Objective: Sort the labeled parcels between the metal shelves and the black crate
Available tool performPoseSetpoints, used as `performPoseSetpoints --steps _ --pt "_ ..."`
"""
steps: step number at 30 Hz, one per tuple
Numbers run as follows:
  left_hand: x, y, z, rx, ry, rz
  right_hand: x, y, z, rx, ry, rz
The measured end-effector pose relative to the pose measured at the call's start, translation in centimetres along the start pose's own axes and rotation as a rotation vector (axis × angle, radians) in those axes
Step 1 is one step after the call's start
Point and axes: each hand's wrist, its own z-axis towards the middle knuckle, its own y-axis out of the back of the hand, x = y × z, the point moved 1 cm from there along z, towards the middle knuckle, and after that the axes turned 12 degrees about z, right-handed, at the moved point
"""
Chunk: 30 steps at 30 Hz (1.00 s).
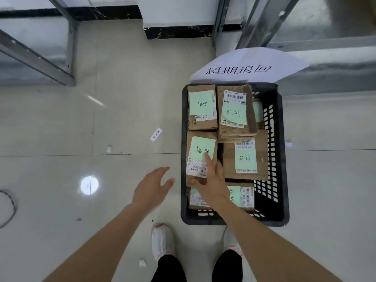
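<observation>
A black crate stands on the floor in front of my feet. It holds several brown cardboard parcels, each with a white shipping label and a green sticky note. My right hand rests on the middle-left parcel, index finger stretched over its green note and thumb at the box's near edge. My left hand hovers open above the floor just left of the crate, touching nothing. Two more parcels fill the crate's far end, another parcel lies at the right.
A white paper sign with printed characters lies behind the crate. Metal shelves stand at the far left, and more metal shelves at the far right. Small paper scraps litter the tiled floor. My white shoes stand near the crate.
</observation>
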Motion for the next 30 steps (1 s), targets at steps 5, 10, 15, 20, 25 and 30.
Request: performPoseSetpoints --steps 5,10,15,20,25,30 --pt "-2.0 1.5 -1.4 -0.013 -0.028 0.030 0.4 3.0 -1.1 0.047 -0.004 -0.040" --pt "-6.2 5.7 -4.3 -0.045 -0.113 0.112 2.7 8.8 -4.6 0.015 0.066 -0.088" --pt "-12.4 12.4 -7.8 -0.102 -0.240 0.152 6.5 18.6 -9.6 -0.057 0.106 -0.188" --pt "-21.2 22.4 -12.9 -0.207 -0.391 0.271 10.8 29.2 -16.9 -0.141 0.155 -0.233" --pt "-30.0 31.9 -21.2 -0.329 -0.537 0.352 15.1 40.0 -27.9 -0.268 0.161 -0.261" --pt "-38.4 39.5 -33.3 -0.396 -0.696 0.325 19.5 52.0 -41.2 -0.406 0.123 -0.250"
